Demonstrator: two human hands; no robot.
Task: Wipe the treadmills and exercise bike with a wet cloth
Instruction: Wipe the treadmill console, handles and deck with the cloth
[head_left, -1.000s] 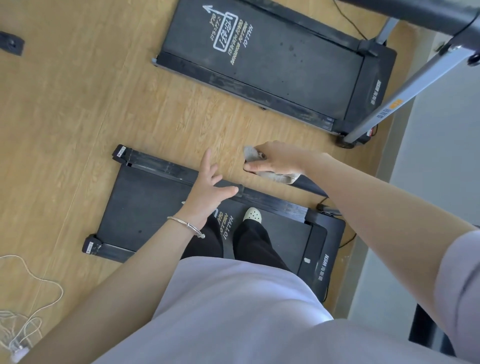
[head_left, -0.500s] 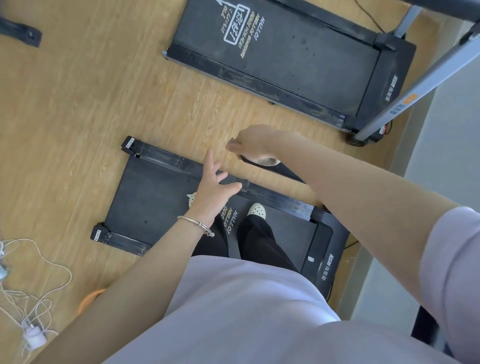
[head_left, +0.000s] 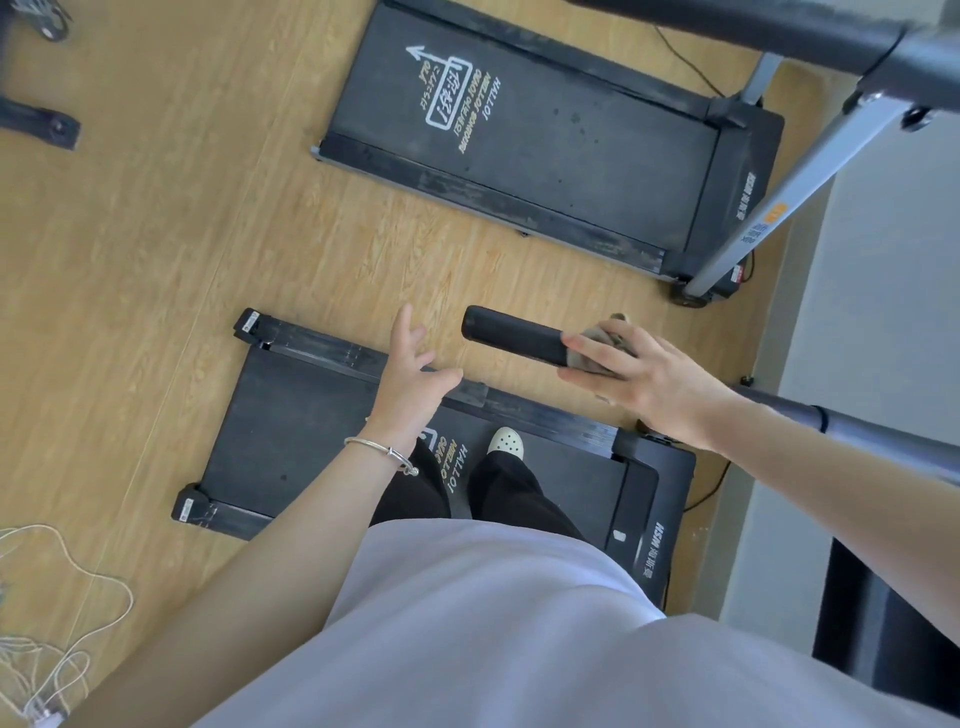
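I stand on a black treadmill (head_left: 291, 431) seen from above. Its black foam handrail (head_left: 511, 336) reaches left from the right side. My right hand (head_left: 639, 384) wraps a grey cloth (head_left: 597, 349) round this handrail, a short way back from its free end. My left hand (head_left: 415, 379) hovers with fingers spread over the treadmill's far side rail, holding nothing. A second black treadmill (head_left: 571, 156) lies farther away on the wooden floor, its belt printed with white and yellow markings.
A grey upright post (head_left: 779, 208) and a black handlebar (head_left: 779, 36) of the far treadmill cross the top right. White cables (head_left: 62, 623) lie on the floor at lower left. Black equipment feet (head_left: 41, 124) sit at upper left. A grey wall runs along the right.
My right hand with the cloth has slid back along the handrail toward me, uncovering its free end. My left hand stays open in about the same place.
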